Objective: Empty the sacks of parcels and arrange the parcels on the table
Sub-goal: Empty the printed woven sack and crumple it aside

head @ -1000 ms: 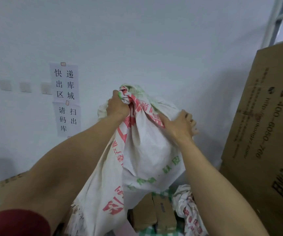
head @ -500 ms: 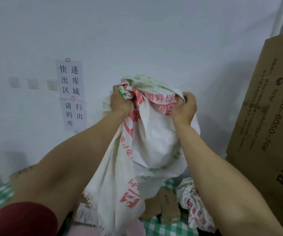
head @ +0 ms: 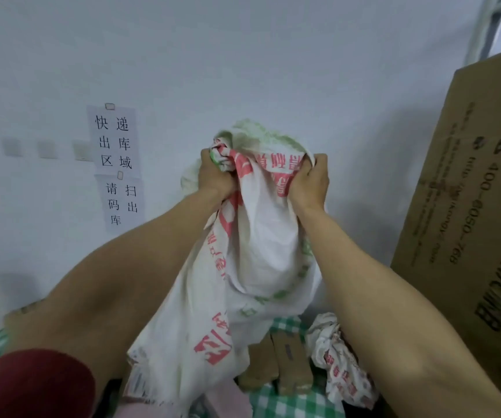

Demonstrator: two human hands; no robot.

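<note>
Left grip (head: 216, 176) and right grip (head: 309, 182) clench the sack (head: 261, 251) aloft; I'd shake firmly so anything inside joins the parcels (head: 291, 363) on the worktop (head: 288, 402).

The fingers of the left hand (head: 216, 176) and the right hand (head: 310, 184) are buried in the bunched top of the sack (head: 261, 251), so only the backs of the hands are seen. What the sack holds cannot be told, and its red print is broken by folds and cannot be read. At the lower middle of the frame, brown parcels (head: 288, 363) are half covered by the sack's hanging cloth; their labels are blurred. A second sack (head: 342, 369), crumpled at the lower right, is partly hidden behind the right forearm. The table (head: 291, 402) is seen only in checked patches — the rest is covered. The cardboard box (head: 469, 206) is cut off by the right edge, the red sleeve (head: 32, 384) by the lower left corner.
</note>
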